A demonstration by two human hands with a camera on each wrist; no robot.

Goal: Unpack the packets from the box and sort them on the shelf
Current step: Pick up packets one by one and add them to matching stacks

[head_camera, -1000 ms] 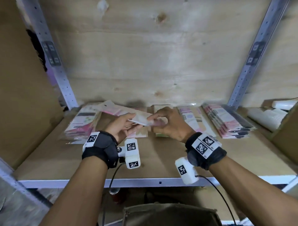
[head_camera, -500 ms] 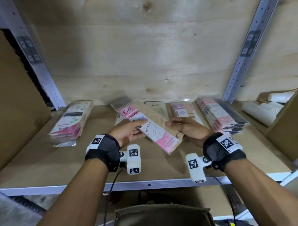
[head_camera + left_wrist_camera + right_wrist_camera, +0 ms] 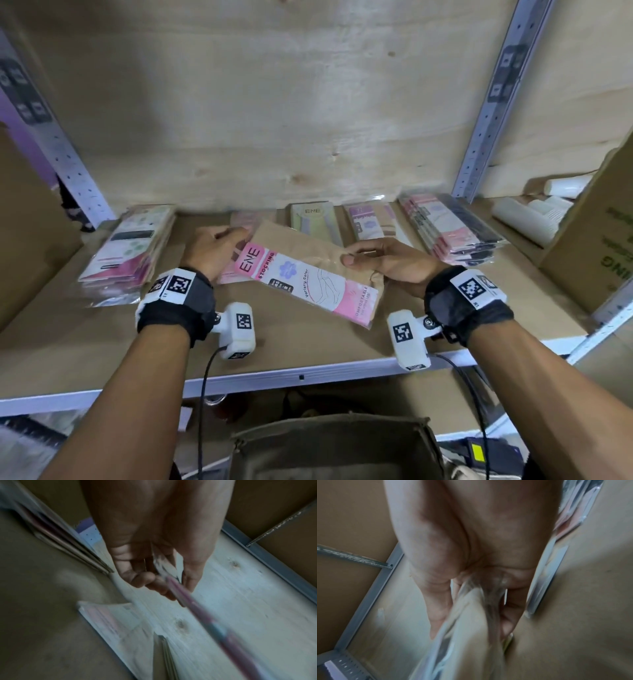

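A pink-and-white ENE stocking packet (image 3: pixel 308 284) with beige fabric inside hangs slanted over the middle of the wooden shelf (image 3: pixel 308 346). My left hand (image 3: pixel 226 243) pinches its upper left end. My right hand (image 3: pixel 363 255) grips its right edge, thumb on top. The left wrist view shows the left hand (image 3: pixel 154 577) holding the packet (image 3: pixel 205 616) edge-on and blurred. In the right wrist view the right hand (image 3: pixel 471 601) curls round the packet (image 3: pixel 471 635). Sorted packets lie behind: a left stack (image 3: pixel 126 250), a green packet (image 3: pixel 313 219), a purple packet (image 3: pixel 371 219), a right stack (image 3: pixel 452 233).
Another pink packet (image 3: pixel 227 275) lies flat under the held one. A cardboard box with green print (image 3: pixel 596 246) and white rolls (image 3: pixel 527 216) fill the right bay. Metal uprights (image 3: pixel 486 113) frame the shelf. A cardboard panel (image 3: pixel 30 222) stands at the left. An olive-brown container (image 3: pixel 335 445) sits below.
The packet has been lifted off the shelf and turned face up. My hands have drawn apart to its two ends and pulled it a little nearer to me.
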